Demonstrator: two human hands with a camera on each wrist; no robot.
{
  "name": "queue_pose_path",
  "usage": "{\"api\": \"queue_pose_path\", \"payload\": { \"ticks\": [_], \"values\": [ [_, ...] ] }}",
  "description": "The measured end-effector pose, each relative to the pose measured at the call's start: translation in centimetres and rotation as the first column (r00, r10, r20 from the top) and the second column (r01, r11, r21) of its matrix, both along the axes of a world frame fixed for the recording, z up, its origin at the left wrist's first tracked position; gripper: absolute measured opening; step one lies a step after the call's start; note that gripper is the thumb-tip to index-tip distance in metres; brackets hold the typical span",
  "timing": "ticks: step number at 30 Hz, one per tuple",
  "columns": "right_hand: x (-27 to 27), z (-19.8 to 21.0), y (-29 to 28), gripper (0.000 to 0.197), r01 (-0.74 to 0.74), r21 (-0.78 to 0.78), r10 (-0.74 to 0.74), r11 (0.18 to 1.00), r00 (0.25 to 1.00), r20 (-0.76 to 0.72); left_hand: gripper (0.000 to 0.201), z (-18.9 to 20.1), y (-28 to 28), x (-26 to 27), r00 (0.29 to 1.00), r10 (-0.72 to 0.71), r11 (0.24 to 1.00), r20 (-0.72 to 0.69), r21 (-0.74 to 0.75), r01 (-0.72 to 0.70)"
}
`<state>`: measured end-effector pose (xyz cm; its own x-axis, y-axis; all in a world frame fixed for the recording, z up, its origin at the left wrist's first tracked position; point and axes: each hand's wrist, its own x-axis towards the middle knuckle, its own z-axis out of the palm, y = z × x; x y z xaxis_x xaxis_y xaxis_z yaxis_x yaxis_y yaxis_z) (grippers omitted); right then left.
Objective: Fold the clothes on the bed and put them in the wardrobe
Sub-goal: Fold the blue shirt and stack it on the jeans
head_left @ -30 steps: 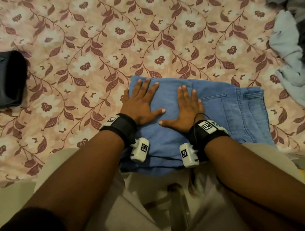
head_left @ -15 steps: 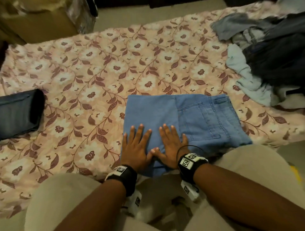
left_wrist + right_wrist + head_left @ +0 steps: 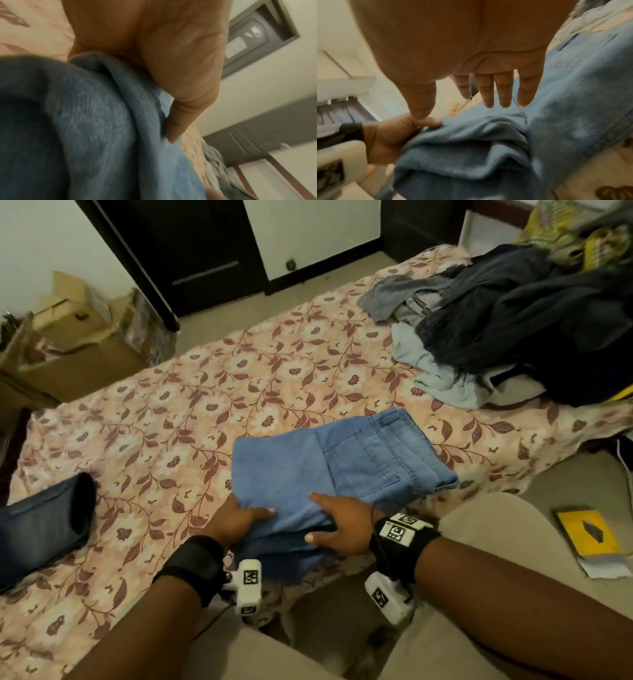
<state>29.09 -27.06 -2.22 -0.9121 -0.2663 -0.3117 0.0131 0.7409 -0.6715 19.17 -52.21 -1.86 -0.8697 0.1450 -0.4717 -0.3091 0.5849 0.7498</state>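
Folded light blue jeans lie near the front edge of the floral bed. My left hand grips their near left corner, thumb on top and fingers tucked under the cloth. The left wrist view shows that thumb pressed on the denim. My right hand rests at the near edge of the jeans with straight, spread fingers over the fabric. The layered near edge is lifted slightly. A pile of unfolded dark and grey clothes sits at the bed's far right.
A folded dark denim garment lies at the bed's left edge. Beyond the bed are dark doors and cardboard boxes. A yellow book lies on the floor to the right. My knees are against the bed's front.
Both hands slid back from lying flat on top of the jeans to their near edge. My left hand has taken hold of the near left corner. The head view has tilted up.
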Motion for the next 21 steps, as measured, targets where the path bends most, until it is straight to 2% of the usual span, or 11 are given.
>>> {"api": "queue_pose_path", "payload": {
  "ticks": [3, 5, 7, 8, 10, 12, 14, 16, 17, 19, 21],
  "values": [
    [1.4, 1.9, 1.2, 0.093, 0.181, -0.252, -0.181, 0.951, 0.983, 0.022, 0.068, 3.4, 4.7, 1.8, 0.929, -0.353, 0.893, -0.115, -0.34, 0.297],
    [1.8, 2.9, 2.2, 0.098, 0.343, -0.445, -0.333, 0.827, 0.937, 0.104, 0.076, 5.5, 9.5, 3.7, 0.822, -0.528, 0.787, -0.213, -0.485, 0.38],
    [1.7, 3.1, 4.0, 0.09, 0.515, -0.518, -0.512, 0.682, 0.843, 0.165, 0.071, 6.8, 14.5, 5.2, 0.704, -0.619, 0.78, -0.348, -0.375, 0.501],
    [1.5, 2.7, 5.3, 0.081, 0.616, -0.495, -0.602, 0.612, 0.77, 0.213, 0.072, 6.9, 16.5, 5.4, 0.7, -0.626, 0.779, -0.343, -0.239, 0.58],
    [1.3, 1.0, 8.6, 0.089, 0.79, -0.462, -0.735, 0.403, 0.58, 0.351, 0.089, 7.1, 19.3, 6.1, 0.743, -0.641, 0.755, -0.192, 0.018, 0.655],
    [1.3, -1.1, 11.5, 0.085, 0.884, -0.368, -0.792, 0.287, 0.435, 0.428, 0.086, 6.3, 20.0, 7.0, 0.711, -0.695, 0.717, -0.108, -0.031, 0.697],
    [1.9, -1.9, 12.9, 0.052, 0.903, -0.27, -0.797, 0.335, 0.425, 0.429, 0.068, 4.7, 18.8, 8.7, 0.611, -0.788, 0.61, -0.074, -0.218, 0.762],
    [2.7, -2.0, 12.6, 0.034, 0.877, -0.212, -0.789, 0.432, 0.481, 0.382, 0.056, 3.0, 16.5, 10.1, 0.572, -0.819, 0.567, -0.05, -0.225, 0.792],
    [3.0, -1.8, 12.4, 0.027, 0.855, -0.181, -0.785, 0.487, 0.519, 0.338, 0.051, 2.6, 15.2, 10.5, 0.602, -0.796, 0.603, -0.058, -0.158, 0.782],
    [3.1, -1.9, 12.2, 0.024, 0.812, -0.085, -0.784, 0.578, 0.581, 0.22, 0.04, 2.5, 12.6, 10.6, 0.745, -0.664, 0.746, -0.063, 0.016, 0.666],
    [3.3, -0.9, 12.7, 0.018, 0.801, -0.05, -0.795, 0.596, 0.598, 0.105, 0.035, 2.6, 10.3, 10.2, 0.869, -0.486, 0.863, -0.095, 0.103, 0.494]
  ]
}}
